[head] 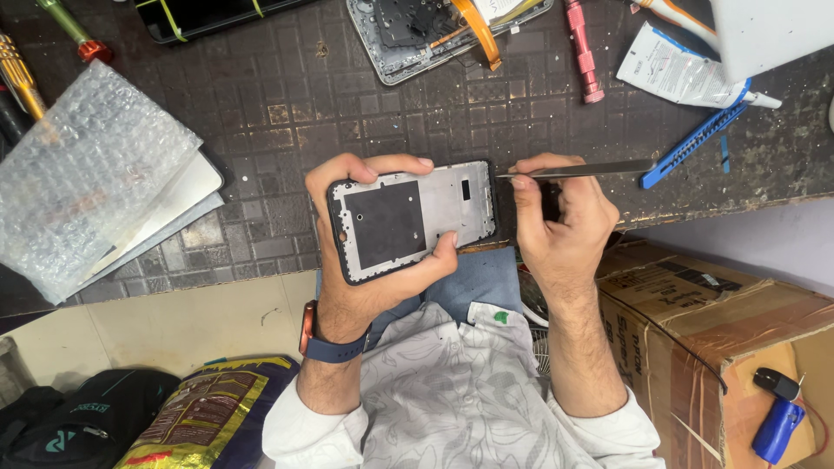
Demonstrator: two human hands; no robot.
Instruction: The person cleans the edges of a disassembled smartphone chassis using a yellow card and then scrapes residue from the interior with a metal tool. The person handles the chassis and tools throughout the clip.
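My left hand (pixel 365 260) clamps the phone frame (pixel 413 219), right hand (pixel 556 217) pinching tweezers (pixel 578 169) at its right edge; one slip gouges it.

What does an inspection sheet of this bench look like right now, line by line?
Surface: dark embossed mat, worn, over the bench.
Job's things: phone frame, inner side up; metal tweezers, tip at the frame's right edge.
Clutter: bubble wrap on flat panels; opened phone; pink tool; glue tube; blue cutter; screwdrivers.
Grippers: left hand grips the frame; right hand pinches the tweezers.
Cables: orange flex ribbon across the opened phone.
Surroundings: cardboard box at right; black bag and foil pouch at lower left.
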